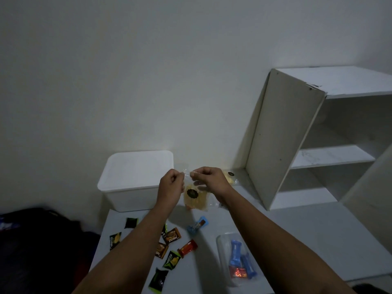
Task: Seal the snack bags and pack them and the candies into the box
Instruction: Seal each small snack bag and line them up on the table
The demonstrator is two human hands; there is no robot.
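1. Clear plastic forms the snack bag (pixel 195 197) that both hands hold up above the far part of the counter (pixel 286 230), its yellowish contents and dark round label hanging below the grip.
2. Left hand (pixel 170 183) and right hand (pixel 209 180) sit close together at the bag's top edge, the fingers of each pressed together in a pinch on the strip of plastic there; this looks like the sealing step, with the mouth being pressed closed while the weight hangs down and keeps the contents clear of the seam.
3. A second snack bag (pixel 230 177) lies near the far edge, just behind the right hand and beside the white shelf unit (pixel 282 134); whether it is sealed cannot be told.
4. At the far left corner stands the white box (pixel 135 179), its lid on, so it will need opening before anything goes in.
5. Loose candies (pixel 171 235) in green, brown, orange and blue wrappers lie scattered over the near left part of the counter, none packed yet.
6. Toward the near right edge rests a clear container (pixel 224 240) holding blue and red wrapped sweets.
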